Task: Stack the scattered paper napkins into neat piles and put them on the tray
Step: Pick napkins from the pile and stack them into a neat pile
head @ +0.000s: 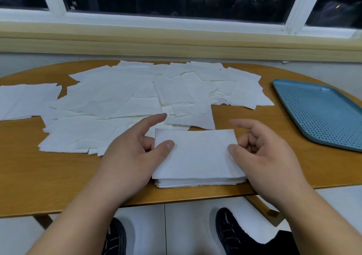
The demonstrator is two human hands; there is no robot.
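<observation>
Loose napkins sprawl across centre-left. At lower centre, the left hand and right hand, both half-open, only thumb the edges of the pile. I fear lifting it this loosely toward the tray, far right, fans it.

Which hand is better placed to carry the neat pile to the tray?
Right, probably: the right hand touches the pile at its right edge, and the tray lies on that side. The left hand would have to cross over.
</observation>
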